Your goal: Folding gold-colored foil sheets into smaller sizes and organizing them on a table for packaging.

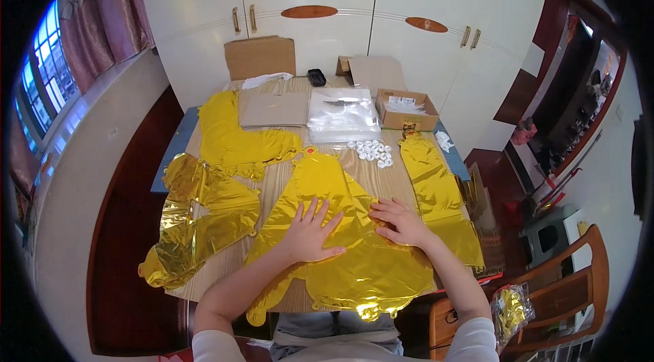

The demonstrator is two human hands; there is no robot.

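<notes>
A large gold foil balloon (368, 273), deflated, lies spread over the near middle of the table, its lower edge hanging past the front. My left hand (310, 234) rests on it with fingers spread. Flat on its right part lies my right hand (400, 222), fingers stretched out. Neither hand grips anything. More flat gold foil balloons lie around: a shiny crumpled one (204, 219) at the left, another (238, 134) at the far left, and a long one (439, 192) along the right edge.
Behind the balloons are a grey-brown cardboard sheet (274, 111), a stack of clear plastic bags (343, 113), several small white rolls (373, 152) and an open cardboard box (407, 117). A black tray (316, 77) sits at the back. A wooden chair (558, 294) stands at the right.
</notes>
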